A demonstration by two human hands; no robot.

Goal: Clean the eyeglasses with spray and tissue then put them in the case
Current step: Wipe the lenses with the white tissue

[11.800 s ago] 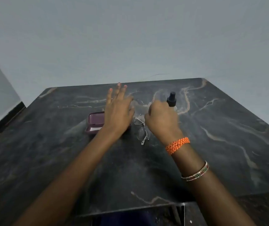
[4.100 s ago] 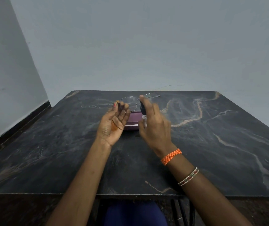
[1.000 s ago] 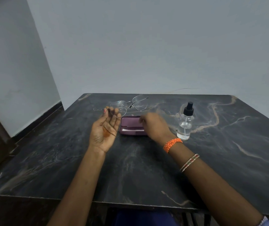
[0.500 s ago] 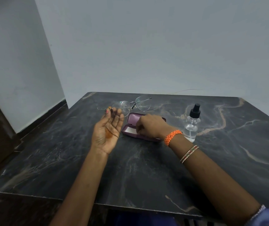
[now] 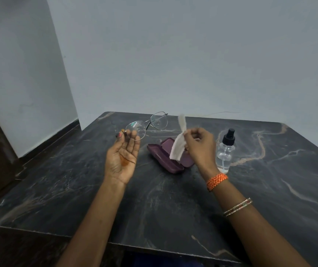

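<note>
**Presently: tissue in hand, wiping not yet begun**

The step in hand appears to be the move from spraying to wiping. The spray bottle (image 5: 225, 151) stands upright on the table (image 5: 269, 199), just right of the right hand (image 5: 199, 147). The case (image 5: 168, 158) lies open on the table between the two hands, with no glasses in it.

The left hand (image 5: 122, 158) is raised, palm up and largely open, with the eyeglasses (image 5: 146, 126) pinched at the fingertips (image 5: 133, 134) by the near lens edge; the far lens projects up and to the right. The right hand's fingers are curled together, gripping a white tissue (image 5: 177, 147), which hangs loose above the case and clear of the glasses.

In the inspector's judgement, the next move calls for bringing the tissue left onto the lenses while the left hand holds the thin frame steady, with light pressure.
</note>
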